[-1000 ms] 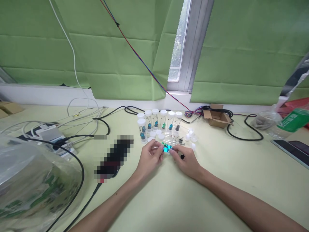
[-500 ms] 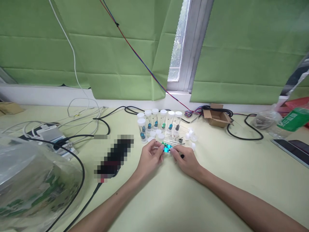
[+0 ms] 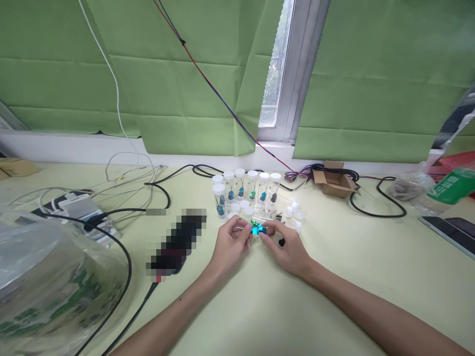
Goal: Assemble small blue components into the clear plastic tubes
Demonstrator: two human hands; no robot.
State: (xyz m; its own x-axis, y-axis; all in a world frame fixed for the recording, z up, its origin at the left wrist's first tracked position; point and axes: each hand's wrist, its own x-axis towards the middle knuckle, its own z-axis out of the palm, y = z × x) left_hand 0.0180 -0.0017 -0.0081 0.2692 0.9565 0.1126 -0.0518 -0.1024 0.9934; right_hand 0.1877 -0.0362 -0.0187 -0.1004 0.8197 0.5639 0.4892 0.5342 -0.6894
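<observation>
My left hand (image 3: pixel 230 240) is closed, with thumb and fingers pinching a small glossy blue-and-green piece (image 3: pixel 255 228) by its left side. Thin pale strands or leads show by the left fingers. My right hand (image 3: pixel 287 247) curls in from the other side, its thumb and forefinger around a small dark part (image 3: pixel 263 230) at the right end of the piece. Exact kinds are too small to tell. Below the right palm lies a black object (image 3: pixel 282 242). Just behind the hands stand several clear tubes (image 3: pixel 252 187) with white caps, holding blue, green or dark parts with wire-like stems.
Loose white caps (image 3: pixel 298 213) lie right of the tubes. A cardboard box (image 3: pixel 336 187) and black cables stand behind. At left are a blurred-out dark object (image 3: pixel 178 242), a plastic bag (image 3: pixel 55 287) and a white device (image 3: pixel 79 207). Phones (image 3: pixel 445 235) lie at right.
My right fingers have shifted slightly and parted a little at the piece's right end, where the dark part now shows. My left hand keeps its hold. The view has moved slightly.
</observation>
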